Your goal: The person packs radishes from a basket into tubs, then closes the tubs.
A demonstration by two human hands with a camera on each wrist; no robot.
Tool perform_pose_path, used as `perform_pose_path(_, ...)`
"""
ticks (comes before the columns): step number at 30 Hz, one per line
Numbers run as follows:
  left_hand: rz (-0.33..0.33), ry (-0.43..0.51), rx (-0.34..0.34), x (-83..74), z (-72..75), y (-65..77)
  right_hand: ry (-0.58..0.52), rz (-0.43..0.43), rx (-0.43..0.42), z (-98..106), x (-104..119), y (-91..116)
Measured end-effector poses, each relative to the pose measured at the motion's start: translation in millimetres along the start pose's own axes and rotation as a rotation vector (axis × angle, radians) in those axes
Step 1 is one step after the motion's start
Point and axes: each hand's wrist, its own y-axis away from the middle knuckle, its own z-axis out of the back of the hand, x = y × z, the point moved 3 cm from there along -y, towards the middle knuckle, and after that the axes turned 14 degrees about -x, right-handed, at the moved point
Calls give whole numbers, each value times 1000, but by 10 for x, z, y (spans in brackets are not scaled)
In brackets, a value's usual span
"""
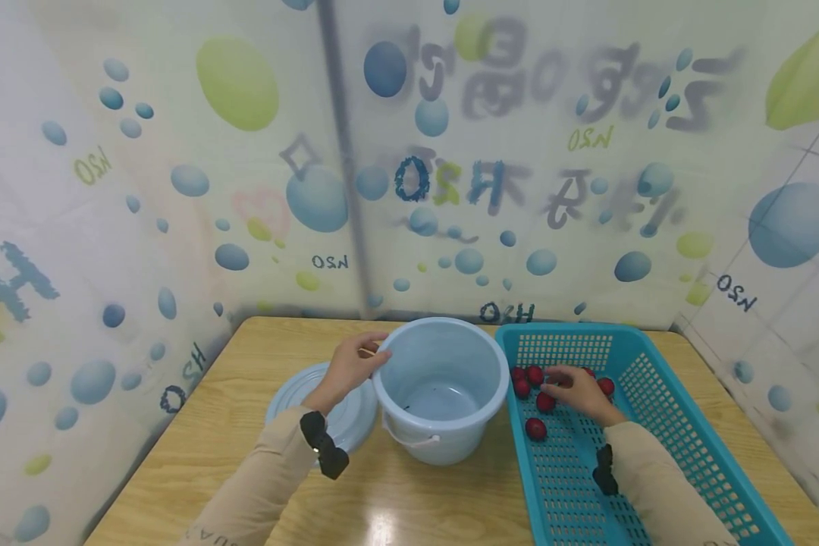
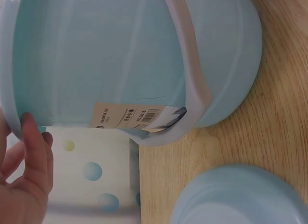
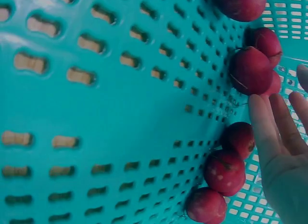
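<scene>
My left hand (image 1: 357,362) pinches the left rim of a light blue bucket (image 1: 444,440); in the left wrist view its fingers (image 2: 36,154) are at the rim. The bucket stands upright, its pale handle (image 2: 190,65) hanging down beside a paper label (image 2: 127,115). Over the turquoise basket (image 1: 532,485), my right hand (image 1: 580,390) reaches among several round red radishes (image 1: 535,429). Its fingers look fairly straight in the right wrist view, close to a radish (image 3: 250,71), with none held between them. Thin roots show on some radishes.
A light blue round lid (image 1: 293,394) lies on the wooden table (image 1: 225,409), left of the bucket and partly under my left forearm. The basket's perforated walls rise to the right of the bucket. A patterned curtain (image 1: 423,250) hangs behind the table.
</scene>
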Motion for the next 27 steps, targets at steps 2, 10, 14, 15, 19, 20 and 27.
perform_pose_path(2, 7, 13, -5, 11, -1, -2, 13, -1, 14, -18, -2, 8)
perform_pose_path(10, 34, 35, -19, 16, 5, 1, 60, -61, 21, -57, -80, 14)
perform_pose_path(14, 34, 20, -21, 8, -4, -9, 56, -71, 38, -61, -108, 24)
perform_pose_path(15, 35, 18, -22, 7, -7, -10, 55, -66, 45, -61, -109, 27)
perform_pose_path(19, 45, 12, -27, 6, -10, -7, 52, -58, 62, -75, -122, 26)
perform_pose_path(20, 47, 12, -28, 5, -9, -5, 49, -56, 70, -79, -125, 27)
perform_pose_path(27, 55, 17, -36, -2, -2, 9, 54, -61, 104, -100, -131, 32)
